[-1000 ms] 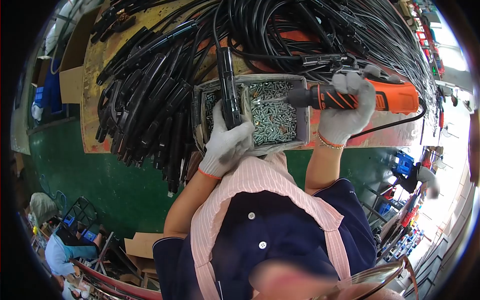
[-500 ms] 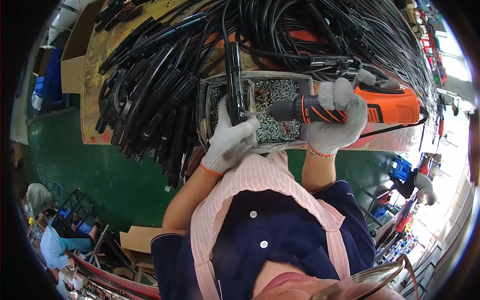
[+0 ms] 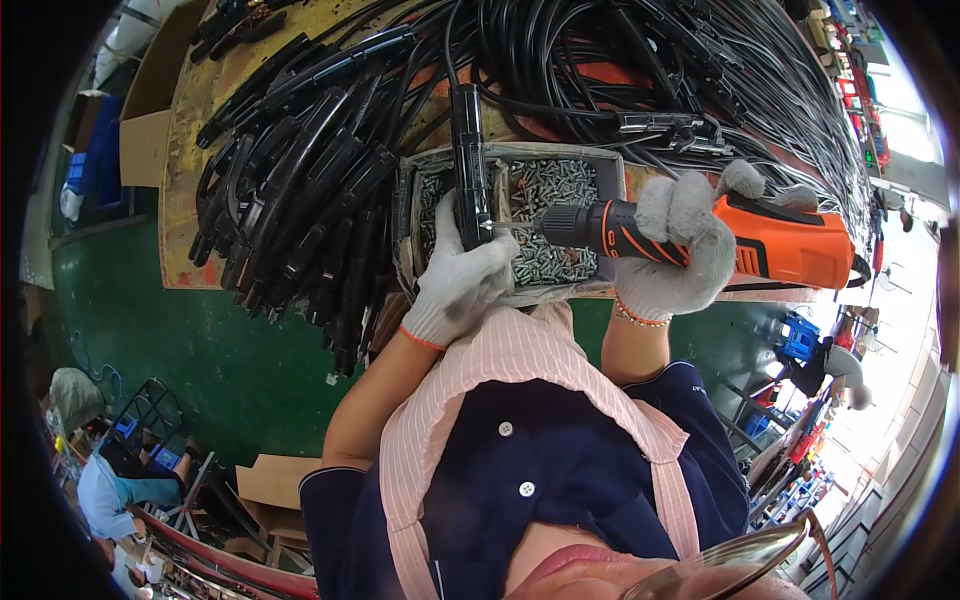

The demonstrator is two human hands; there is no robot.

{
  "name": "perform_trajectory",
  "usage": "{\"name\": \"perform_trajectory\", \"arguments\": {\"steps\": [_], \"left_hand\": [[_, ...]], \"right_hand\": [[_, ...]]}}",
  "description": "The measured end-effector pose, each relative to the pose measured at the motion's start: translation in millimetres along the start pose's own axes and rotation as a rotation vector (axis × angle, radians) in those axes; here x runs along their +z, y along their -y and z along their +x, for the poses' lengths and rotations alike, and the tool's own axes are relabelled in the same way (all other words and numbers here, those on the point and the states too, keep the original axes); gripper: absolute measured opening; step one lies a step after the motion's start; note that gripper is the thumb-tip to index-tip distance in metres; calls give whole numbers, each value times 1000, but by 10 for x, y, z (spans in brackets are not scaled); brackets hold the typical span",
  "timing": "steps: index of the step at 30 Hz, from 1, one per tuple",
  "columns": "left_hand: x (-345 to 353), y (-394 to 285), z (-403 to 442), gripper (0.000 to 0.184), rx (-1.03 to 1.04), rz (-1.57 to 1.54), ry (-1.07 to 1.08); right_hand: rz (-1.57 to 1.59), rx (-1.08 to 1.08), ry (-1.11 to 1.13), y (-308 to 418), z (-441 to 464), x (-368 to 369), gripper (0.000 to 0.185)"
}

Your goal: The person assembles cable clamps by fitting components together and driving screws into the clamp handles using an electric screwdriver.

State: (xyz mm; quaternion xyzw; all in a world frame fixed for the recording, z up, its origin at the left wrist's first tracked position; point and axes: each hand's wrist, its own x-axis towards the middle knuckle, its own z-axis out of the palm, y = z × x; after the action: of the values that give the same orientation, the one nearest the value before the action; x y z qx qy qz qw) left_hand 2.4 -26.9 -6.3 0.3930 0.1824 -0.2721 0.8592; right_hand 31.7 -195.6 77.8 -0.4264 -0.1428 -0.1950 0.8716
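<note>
Power driver (image 3: pixel 780 243) points at cable handle (image 3: pixel 468 150) above box of screws

A worker's gloved left hand (image 3: pixel 455 280) grasps the lower end of the black handle, fingers wrapped around it, above the left side of a 2-compartment screw box (image 3: pixel 612 195) and just beside the divider. The handle's cable (image 3: pixel 452 45) runs up toward coiled black cables (image 3: pixel 520 60) on the bench (image 3: pixel 180 225). The right hand (image 3: pixel 685 245), also gloved, has its fingers clenched round the orange-and-black driver, whose thin bit (image 3: pixel 517 226) crosses above the other compartment's loose screws (image 3: pixel 555 185) to the handle's lower end. A small bright metal spot (image 3: pixel 487 227) shows there; whether the bit sits in a screw head is too small to tell.

Done well, the work appears to call for a bit square to the handle, firm and even pressure, and a left grip braced against the twist. With the left thumb close to the tip, a slip seems the chief risk, so light, controlled speed looks wise. Beside the box, more black handles (image 3: pixel 310 190) lie heaped.
</note>
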Motion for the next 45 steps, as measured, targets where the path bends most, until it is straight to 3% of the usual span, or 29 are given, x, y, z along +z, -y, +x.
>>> {"name": "perform_trajectory", "arguments": {"steps": [5, 12, 17, 24, 31, 34, 40, 42, 45], "left_hand": [[-13, -7, 10, 86, -58, -16, -7], [76, -21, -9, 82, -73, 39, -92], [95, -1, 20, 80, -96, 118, -146], [102, 49, 47, 80, -100, 164, -168], [118, -11, 30, 83, -152, 165, -161], [125, -53, 2, 82, -136, 146, -115], [138, -53, 4, 76, -75, 104, -107], [150, -43, -8, 74, -55, 76, -105], [167, -75, -41, 73, -53, 37, -90]], "right_hand": [[-22, 10, 23, -24, -32, -23, 46], [-223, 90, -20, 24, -23, 291, 43], [-258, 71, 100, -57, 3, 263, 42], [-330, 120, -3, -82, 47, 301, 41], [-326, 135, 51, -69, 109, 277, 43], [-334, 192, -41, -9, 116, 336, 47], [-72, -56, -33, 77, 138, 210, 57], [-44, -232, -113, 160, 172, 295, 60], [53, -115, -101, 256, 133, 138, 48]]}}
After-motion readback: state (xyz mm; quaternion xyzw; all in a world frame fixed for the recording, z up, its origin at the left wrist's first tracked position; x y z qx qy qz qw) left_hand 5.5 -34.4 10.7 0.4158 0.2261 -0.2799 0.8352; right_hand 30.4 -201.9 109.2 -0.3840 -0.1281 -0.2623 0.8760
